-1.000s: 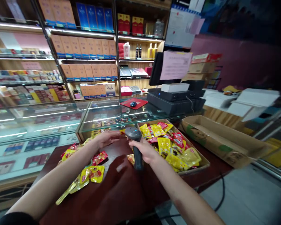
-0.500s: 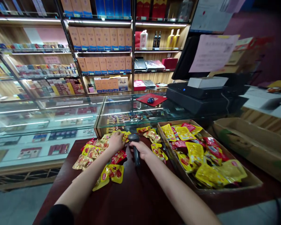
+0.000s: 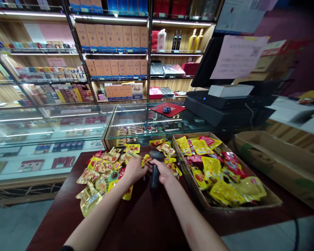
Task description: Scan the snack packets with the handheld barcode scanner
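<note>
Left hand: this one [image 3: 135,170] looks pinched on a small yellow snack packet [image 3: 146,160], right up by the scanner head, though the fingertips are partly hidden.
Right hand: wrapped around the grip of a dark handheld barcode scanner [image 3: 155,170], fingertips right next to that same packet. Can't tell if they're touching it.
Scanner: head up, handle pointing down, over the dark reddish bench [image 3: 146,226], between the snack pile and the tray.
Snack pile: a messy heap of yellow, gold and red foil packets [image 3: 101,167] on the bench, left of the scanner. The left forearm covers part of it.
Strays: a few more loose packets [image 3: 166,149] sit between the scanner and the tray.
Tray: shallow cardboard tray [image 3: 271,201] on the right, loaded with yellow and red packets.
Long box: open cardboard box [image 3: 282,170] with a cartoon print, just beyond the tray.
Glass case: display case [image 3: 136,120] behind the bench, with a red mouse pad [image 3: 157,107] and a dark mouse [image 3: 166,110] on top.
Screen: black monitor [image 3: 208,62] with a pink printed sheet [image 3: 239,57] across it.
Back shelves: rows of orange-and-blue boxes [image 3: 112,37], plus two yellow bottles [image 3: 195,42].
</note>
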A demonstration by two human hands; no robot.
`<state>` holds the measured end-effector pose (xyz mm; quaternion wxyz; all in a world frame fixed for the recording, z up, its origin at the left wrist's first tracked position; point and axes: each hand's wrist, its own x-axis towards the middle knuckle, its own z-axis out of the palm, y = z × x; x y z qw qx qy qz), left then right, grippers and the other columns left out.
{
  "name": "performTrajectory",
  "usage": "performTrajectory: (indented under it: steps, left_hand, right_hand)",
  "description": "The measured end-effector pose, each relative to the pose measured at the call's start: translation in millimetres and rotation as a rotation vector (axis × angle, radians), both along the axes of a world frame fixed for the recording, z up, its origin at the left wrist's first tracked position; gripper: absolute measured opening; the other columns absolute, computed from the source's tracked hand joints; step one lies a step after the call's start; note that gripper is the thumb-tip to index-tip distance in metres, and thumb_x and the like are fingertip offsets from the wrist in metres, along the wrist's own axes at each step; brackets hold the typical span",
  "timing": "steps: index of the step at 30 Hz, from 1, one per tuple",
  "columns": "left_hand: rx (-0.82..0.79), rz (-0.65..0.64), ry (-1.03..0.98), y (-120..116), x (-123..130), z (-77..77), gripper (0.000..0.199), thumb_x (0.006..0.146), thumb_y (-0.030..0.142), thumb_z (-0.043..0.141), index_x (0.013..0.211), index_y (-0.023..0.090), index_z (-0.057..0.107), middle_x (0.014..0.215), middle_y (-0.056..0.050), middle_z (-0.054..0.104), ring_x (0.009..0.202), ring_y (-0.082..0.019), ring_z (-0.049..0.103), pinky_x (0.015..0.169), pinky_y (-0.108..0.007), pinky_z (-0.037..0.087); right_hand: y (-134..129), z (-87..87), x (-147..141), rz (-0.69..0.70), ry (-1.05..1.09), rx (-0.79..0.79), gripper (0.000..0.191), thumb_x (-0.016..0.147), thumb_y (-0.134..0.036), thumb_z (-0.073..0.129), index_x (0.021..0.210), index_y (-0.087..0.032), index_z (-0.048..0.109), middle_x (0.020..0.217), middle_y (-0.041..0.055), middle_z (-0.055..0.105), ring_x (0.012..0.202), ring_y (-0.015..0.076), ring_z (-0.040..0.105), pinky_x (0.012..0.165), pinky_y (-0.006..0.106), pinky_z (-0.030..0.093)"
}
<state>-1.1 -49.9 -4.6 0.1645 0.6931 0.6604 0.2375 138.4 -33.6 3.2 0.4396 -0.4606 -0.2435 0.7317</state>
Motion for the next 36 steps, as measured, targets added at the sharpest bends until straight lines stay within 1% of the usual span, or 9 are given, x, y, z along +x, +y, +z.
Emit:
performTrajectory:
  steps: [5,10,13,16,21,24,28,32,36]
  left_hand:
    - [-0.021,0.045,-0.315,-7,8,11.5,0.02,0.079,0.022,0.05,0.091,0.017,0.065,0.094,-0.011,0.068,0.096,-0.026,0.062,0.09,-0.035,0.042]
    - [-0.474,0.102,-1.168,-9,14,19.6,0.028,0.085,0.018,0.034,0.094,0.012,0.06,0.085,-0.011,0.068,0.083,-0.022,0.067,0.079,-0.037,0.051]
    - [-0.658,0.015,-1.47,-12,15,20.9,0.029,0.086,0.016,0.033,0.1,0.009,0.058,0.086,-0.013,0.069,0.081,-0.021,0.068,0.074,-0.037,0.054]
    - [-0.693,-0.043,-1.44,-13,11,19.0,0.023,0.086,0.025,0.049,0.098,0.01,0.061,0.086,-0.012,0.07,0.081,-0.021,0.068,0.072,-0.033,0.055]
    - [-0.628,-0.144,-1.226,-12,2,16.9,0.031,0.065,0.028,0.08,0.085,0.009,0.067,0.087,-0.012,0.07,0.081,-0.02,0.068,0.072,-0.027,0.056]
    - [-0.65,-0.119,-1.273,-5,-5,15.8,0.035,0.063,0.029,0.081,0.087,0.009,0.067,0.089,-0.012,0.071,0.08,-0.02,0.069,0.072,-0.029,0.057]
    - [-0.675,0.02,-1.325,14,-18,12.0,0.03,0.063,0.023,0.081,0.086,0.01,0.065,0.087,-0.012,0.071,0.075,-0.019,0.069,0.07,-0.03,0.058]
    - [-0.667,0.102,-1.261,37,-25,17.8,0.028,0.063,0.021,0.081,0.083,0.011,0.065,0.083,-0.01,0.071,0.067,-0.016,0.067,0.063,-0.027,0.057]
    - [-0.656,0.091,-1.156,57,-23,36.6,0.028,0.061,0.021,0.082,0.082,0.013,0.066,0.082,-0.006,0.07,0.061,-0.012,0.064,0.055,-0.022,0.054]
  right_hand:
    - [-16,10.1,18,-0.077,-0.091,0.203,0.023,0.057,-0.016,0.067,0.08,-0.017,0.065,0.072,-0.0001,0.067,0.071,0.0156,0.065,0.063,0.024,0.05]
    - [-25,24.0,30,-0.048,-0.175,0.331,0.024,0.057,-0.022,0.068,0.08,-0.016,0.068,0.068,0.0001,0.067,0.062,0.0155,0.06,0.06,0.026,0.046]
    - [-29,30.0,35,-0.019,-0.145,0.318,0.029,0.056,-0.021,0.067,0.084,-0.016,0.068,0.073,0.0007,0.068,0.064,0.0152,0.06,0.062,0.026,0.046]
    - [-31,34.1,39,0.009,-0.233,0.359,0.028,0.057,-0.019,0.066,0.084,-0.015,0.07,0.071,0.0008,0.068,0.068,0.0151,0.06,0.063,0.025,0.044]
    - [-34,38.9,42,0.101,-0.284,0.412,0.027,0.058,-0.023,0.065,0.083,-0.014,0.07,0.07,0.002,0.068,0.073,0.0181,0.061,0.067,0.028,0.046]
    - [-40,41.0,41,0.078,-0.327,0.455,0.02,0.059,-0.023,0.065,0.077,-0.015,0.068,0.071,0.0018,0.068,0.079,0.0197,0.061,0.072,0.029,0.046]
    - [-55,39.9,41,0.02,-0.384,0.449,0.019,0.061,-0.022,0.064,0.079,-0.016,0.066,0.076,0.0019,0.068,0.08,0.0192,0.062,0.071,0.029,0.048]
    - [-75,38.3,38,0.059,-0.274,0.4,0.022,0.063,-0.024,0.066,0.082,-0.015,0.061,0.083,0.0038,0.067,0.076,0.0185,0.064,0.064,0.029,0.051]
    - [-91,41.3,33,0.17,-0.287,0.369,0.018,0.068,-0.03,0.062,0.076,-0.015,0.056,0.054,-0.0016,0.058,0.047,0.0138,0.057,0.045,0.025,0.047]
